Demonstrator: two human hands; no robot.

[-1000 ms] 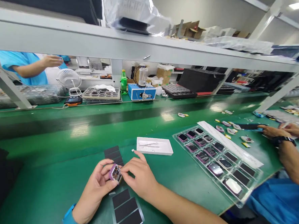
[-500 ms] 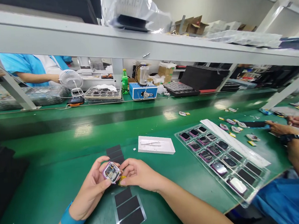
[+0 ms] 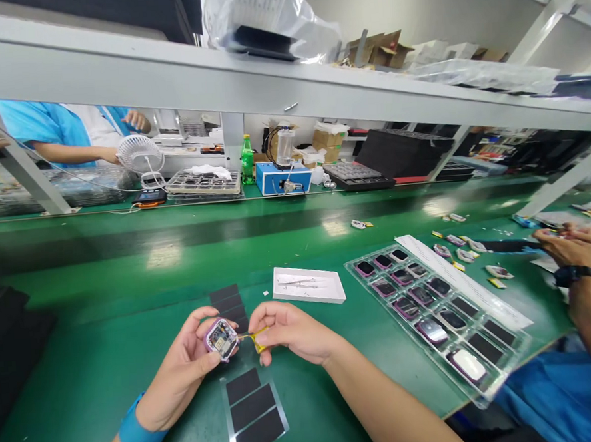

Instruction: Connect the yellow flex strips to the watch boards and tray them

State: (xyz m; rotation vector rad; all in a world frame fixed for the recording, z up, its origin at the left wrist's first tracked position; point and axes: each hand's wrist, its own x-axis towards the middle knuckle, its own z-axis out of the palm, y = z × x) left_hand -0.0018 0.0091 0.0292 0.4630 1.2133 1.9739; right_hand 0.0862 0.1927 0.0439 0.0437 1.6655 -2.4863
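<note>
My left hand (image 3: 186, 358), with a blue band at the wrist, holds an opened smartwatch (image 3: 221, 339) whose circuit board faces up inside a purple and white case. My right hand (image 3: 289, 331) pinches a yellow-wrapped battery (image 3: 258, 339) just right of the watch. A thin lead runs between battery and case. Beneath both hands lies a strip of black adhesive sheets (image 3: 257, 417) on clear backing, partly hidden by my fingers. A white box lid (image 3: 332, 292) with tweezers (image 3: 299, 284) in it sits beyond my right hand.
To the right, a clear plastic tray (image 3: 380, 302) holds several watches and black pieces. A co-worker's hands (image 3: 572, 244) work at the far right, near loose watch cases (image 3: 499, 272). A grey shelf beam (image 3: 287, 88) crosses above the green bench (image 3: 128, 271).
My right hand has moved right with the battery, drawing it away from the watch so the lead shows. My left hand is nearly still. The co-worker's hands at right have shifted.
</note>
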